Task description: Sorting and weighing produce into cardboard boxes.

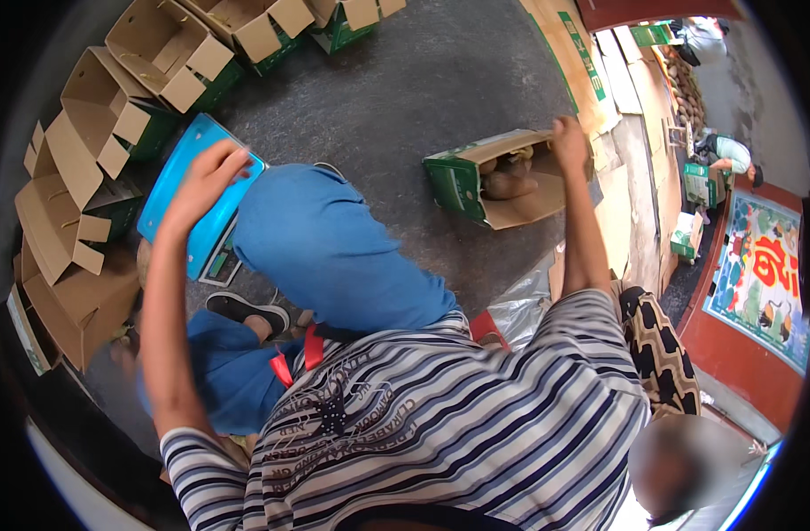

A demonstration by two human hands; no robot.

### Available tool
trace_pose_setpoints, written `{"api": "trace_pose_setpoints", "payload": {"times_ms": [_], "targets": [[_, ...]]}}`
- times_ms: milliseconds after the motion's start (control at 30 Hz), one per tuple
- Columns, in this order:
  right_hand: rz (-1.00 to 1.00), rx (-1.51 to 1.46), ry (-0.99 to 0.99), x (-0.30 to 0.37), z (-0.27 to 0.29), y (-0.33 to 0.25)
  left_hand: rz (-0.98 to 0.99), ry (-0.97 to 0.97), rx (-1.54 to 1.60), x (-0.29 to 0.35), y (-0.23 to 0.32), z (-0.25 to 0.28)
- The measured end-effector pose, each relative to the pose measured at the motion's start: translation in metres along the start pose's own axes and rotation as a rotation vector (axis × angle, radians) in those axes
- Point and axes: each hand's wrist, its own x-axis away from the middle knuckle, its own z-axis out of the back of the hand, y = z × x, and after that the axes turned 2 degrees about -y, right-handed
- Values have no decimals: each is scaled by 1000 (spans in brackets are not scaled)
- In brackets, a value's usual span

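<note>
My right hand (571, 146) is closed at the far right corner of a green cardboard box (449, 188), its fingers appearing to grip the open flap. Inside that box lie several large tan, rounded vegetables (509, 184); I cannot tell their exact kind. Over a blue platform scale (177, 190) hovers my left hand (212, 177), fingers stretched and loosely bent, holding nothing I can see. The scale's display (221, 264) sits at its near side, partly hidden by my knee and forearm.
Several open cardboard boxes (162, 62) curve along the left and far left. Flattened cardboard (613, 177) lies to the right. Beyond it another person (732, 155) bends by green boxes (702, 186). Someone in patterned trousers (657, 350) is close on my right.
</note>
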Motion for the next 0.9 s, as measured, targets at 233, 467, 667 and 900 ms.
{"api": "trace_pose_setpoints", "payload": {"times_ms": [233, 467, 667, 900], "targets": [[409, -260, -230, 134, 12, -177, 166, -18, -15, 101, -19, 27], [14, -238, -722, 154, -133, -185, 328, 32, 93, 133, -67, 27], [-185, -142, -618, 151, -136, -133, 267, 102, 80, 136, -64, 21], [-183, -50, -622, 165, -117, -97, 235, 143, 25, 142, -51, 21]]}}
